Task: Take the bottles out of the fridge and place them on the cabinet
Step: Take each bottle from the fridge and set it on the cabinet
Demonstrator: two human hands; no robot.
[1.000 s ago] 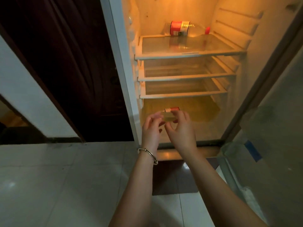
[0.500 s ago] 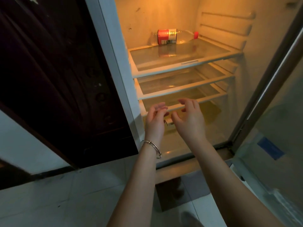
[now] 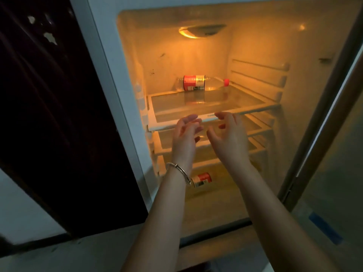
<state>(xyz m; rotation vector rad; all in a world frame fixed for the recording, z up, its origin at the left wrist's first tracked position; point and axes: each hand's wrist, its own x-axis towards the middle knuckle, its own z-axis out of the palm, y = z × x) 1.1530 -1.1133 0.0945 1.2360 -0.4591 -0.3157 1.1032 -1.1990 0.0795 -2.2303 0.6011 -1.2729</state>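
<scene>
Head view, the only one. Fridge open, lamp lit at the top of the box. Both my hands are raised in front of the top shelf, at its front rim, empty. Left hand: fingers spread and loosely curled, nothing in it. Right hand: likewise spread, thumb turned in toward the left, holding nothing. The two hands are near each other but apart, palms roughly facing, which I judge is a cupping shape meant to close on a bottle from both sides. A bracelet sits on my left wrist. The upper bottle lies on its side at the back of the top shelf, well beyond my fingertips; its long axis runs across the fridge, red cap pointing right, base toward the left wall. Red and white label faces me. It looks clear, contents hard to judge. Lying flat, it could roll if nudged, so a grip around the body seems sounder than a pull at the cap. The lower bottle rests on the fridge floor, mostly hidden behind my left forearm; only its labelled middle shows, so I cannot tell which way its cap points. The cabinet is not in view. Neither bottle is out yet.
</scene>
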